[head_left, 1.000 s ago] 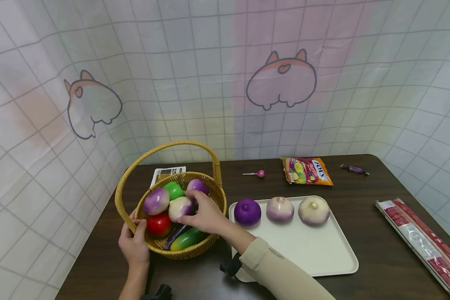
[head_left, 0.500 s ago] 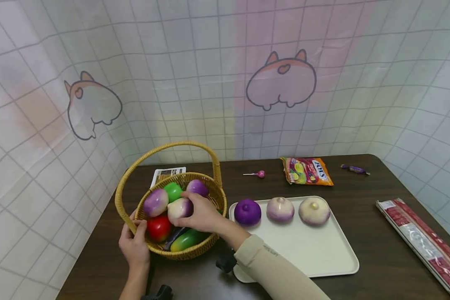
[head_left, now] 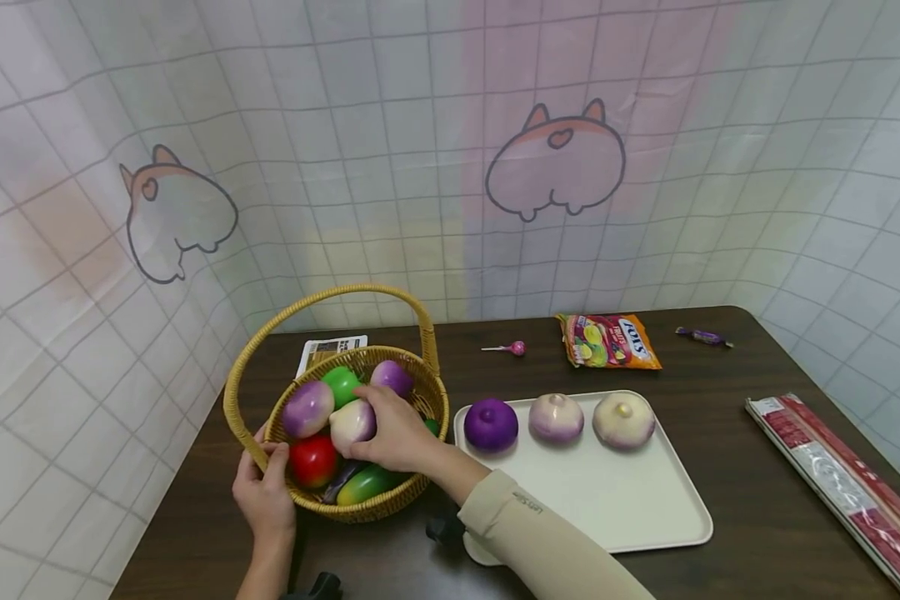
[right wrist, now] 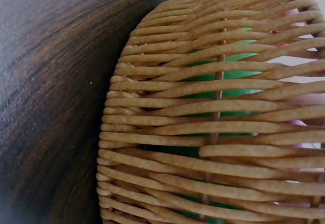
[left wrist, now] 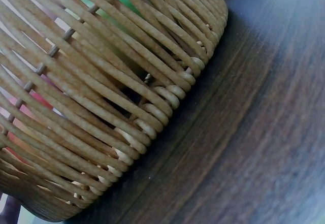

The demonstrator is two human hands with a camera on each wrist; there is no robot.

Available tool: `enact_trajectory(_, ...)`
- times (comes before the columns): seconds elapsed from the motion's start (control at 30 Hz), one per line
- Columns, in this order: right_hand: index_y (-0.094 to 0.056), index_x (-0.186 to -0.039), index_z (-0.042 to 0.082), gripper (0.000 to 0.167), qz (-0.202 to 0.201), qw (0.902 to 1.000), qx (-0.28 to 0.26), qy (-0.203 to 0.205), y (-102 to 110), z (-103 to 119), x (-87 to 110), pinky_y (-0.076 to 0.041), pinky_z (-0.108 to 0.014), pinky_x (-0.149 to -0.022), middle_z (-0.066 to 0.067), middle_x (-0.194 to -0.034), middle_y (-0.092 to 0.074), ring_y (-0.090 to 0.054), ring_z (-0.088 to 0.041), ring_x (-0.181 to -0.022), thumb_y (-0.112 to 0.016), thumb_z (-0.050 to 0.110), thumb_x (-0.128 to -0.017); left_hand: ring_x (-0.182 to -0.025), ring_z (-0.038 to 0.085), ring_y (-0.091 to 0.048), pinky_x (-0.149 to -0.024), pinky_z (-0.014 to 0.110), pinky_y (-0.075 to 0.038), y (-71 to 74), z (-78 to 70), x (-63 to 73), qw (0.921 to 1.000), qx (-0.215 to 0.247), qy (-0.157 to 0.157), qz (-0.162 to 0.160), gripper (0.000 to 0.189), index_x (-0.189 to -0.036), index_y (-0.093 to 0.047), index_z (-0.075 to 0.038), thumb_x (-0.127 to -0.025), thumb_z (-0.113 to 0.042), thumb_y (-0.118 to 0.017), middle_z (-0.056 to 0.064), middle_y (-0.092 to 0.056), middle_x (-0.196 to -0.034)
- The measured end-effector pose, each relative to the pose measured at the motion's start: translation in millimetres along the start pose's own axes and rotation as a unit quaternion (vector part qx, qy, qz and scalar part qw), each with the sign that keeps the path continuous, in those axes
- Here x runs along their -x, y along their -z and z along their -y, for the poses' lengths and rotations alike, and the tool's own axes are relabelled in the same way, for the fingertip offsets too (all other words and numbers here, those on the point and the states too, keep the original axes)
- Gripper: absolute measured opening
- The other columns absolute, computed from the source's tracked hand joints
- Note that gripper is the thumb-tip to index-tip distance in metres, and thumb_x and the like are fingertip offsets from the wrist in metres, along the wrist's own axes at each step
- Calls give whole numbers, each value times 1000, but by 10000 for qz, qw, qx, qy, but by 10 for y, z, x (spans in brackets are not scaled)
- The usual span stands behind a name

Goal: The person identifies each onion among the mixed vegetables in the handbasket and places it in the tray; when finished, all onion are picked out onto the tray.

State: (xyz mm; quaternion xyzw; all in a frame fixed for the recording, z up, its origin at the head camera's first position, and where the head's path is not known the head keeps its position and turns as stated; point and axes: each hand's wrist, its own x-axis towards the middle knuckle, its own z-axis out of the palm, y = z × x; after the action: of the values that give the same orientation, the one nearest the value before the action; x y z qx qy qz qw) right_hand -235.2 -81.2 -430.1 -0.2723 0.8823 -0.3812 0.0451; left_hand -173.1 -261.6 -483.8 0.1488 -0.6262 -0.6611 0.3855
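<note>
A yellow wicker basket (head_left: 371,510) with a tall arched handle stands on the left of the table. My left hand (head_left: 266,492) grips its rim at the left, by the foot of the handle. Inside the basket my right hand (head_left: 397,429) holds a white-and-purple onion (head_left: 352,423), thumb below and fingers above. Around it lie a purple-and-white onion (head_left: 308,409), a green pepper-like vegetable (head_left: 342,385), a purple onion (head_left: 392,377), a red tomato-like fruit (head_left: 314,462), a dark eggplant (head_left: 342,481) and a green-yellow oblong vegetable (head_left: 371,484). Both wrist views show only basket weave and table.
To the right, a white tray (head_left: 600,508) bears a purple onion (head_left: 491,425) and two paler onions (head_left: 557,418). Behind lie a lollipop (head_left: 515,348), a candy bag (head_left: 609,341) and a purple-wrapped candy (head_left: 704,337). A long red-and-white package (head_left: 840,492) lies far right.
My right hand has shifted slightly left with the white-and-purple onion. The left hand stays on the basket rim. The head view has turned a little to the right.
</note>
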Motion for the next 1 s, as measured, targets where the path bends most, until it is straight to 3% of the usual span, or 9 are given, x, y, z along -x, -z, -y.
enact_trajectory(0.3,-47,-140,15,76,-454,9970,-590,233,17,17,62,-47,-28,-90,-2,-128,-50,-55,-14,-108,-82,34,-74,-117,20,-55,-93,14,-42,8,11,-1,9999,56,-94,38,17,-91,-53,18,-91,2,-61,24,-59,-128)
enact_trajectory(0.57,-48,-137,14,73,-757,9911,-986,475,63,-11,131,-47,-29,-89,-1,-129,-49,-54,-15,-108,-81,29,-74,-115,19,-56,-92,14,-43,-8,13,10,9998,88,-145,38,16,-90,-53,19,-91,4,-60,24,-60,-127)
enact_trajectory(0.67,-49,-135,14,69,-877,9841,-1349,747,88,-18,186,-47,-30,-90,-1,-130,-49,-54,-16,-109,-81,25,-75,-114,19,-57,-91,14,-43,-13,11,13,9998,125,-142,27,15,-90,-53,18,-90,5,-60,23,-60,-126)
enact_trajectory(0.87,-52,-133,15,64,-1058,9610,-2266,1182,147,-52,354,-48,-32,-92,0,-132,-48,-51,-18,-114,-79,17,-75,-113,18,-57,-91,14,-43,-10,4,9,9998,100,-141,50,17,-91,-54,18,-91,3,-61,20,-61,-126)
enact_trajectory(1.0,-50,-134,17,64,-1103,9571,-2402,1185,173,-90,488,-46,-34,-96,3,-134,-46,-49,-17,-117,-78,18,-76,-112,17,-58,-90,14,-43,6,7,3,9998,105,-144,-36,16,-90,-55,18,-90,3,-62,18,-63,-124)
